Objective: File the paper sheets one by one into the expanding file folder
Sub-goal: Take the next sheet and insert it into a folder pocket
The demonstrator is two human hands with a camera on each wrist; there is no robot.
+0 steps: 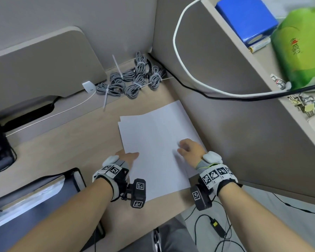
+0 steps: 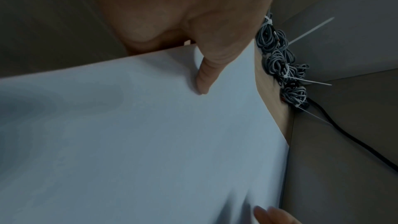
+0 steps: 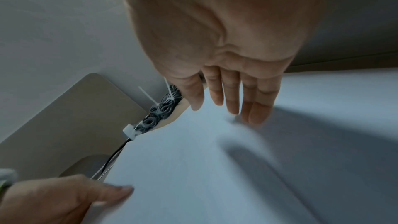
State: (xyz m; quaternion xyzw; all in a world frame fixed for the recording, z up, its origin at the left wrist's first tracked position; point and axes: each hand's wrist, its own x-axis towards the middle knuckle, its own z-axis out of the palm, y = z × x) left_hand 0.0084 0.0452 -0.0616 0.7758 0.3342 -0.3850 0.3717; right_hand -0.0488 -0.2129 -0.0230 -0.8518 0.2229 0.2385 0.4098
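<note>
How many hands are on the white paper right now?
2. The left hand pinches the near-left edge of the white paper stack, thumb on top; the right hand touches its right side with straight fingers.

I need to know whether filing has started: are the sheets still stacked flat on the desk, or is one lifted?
Stacked on the desk: the paper sheets show offset corners. Left hand pinches the top sheet's edge; lifted or not, cannot tell.

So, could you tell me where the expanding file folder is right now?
In the head view the expanding file folder lies at the lower left of the desk, beside the left forearm and left of the paper sheets.
</note>
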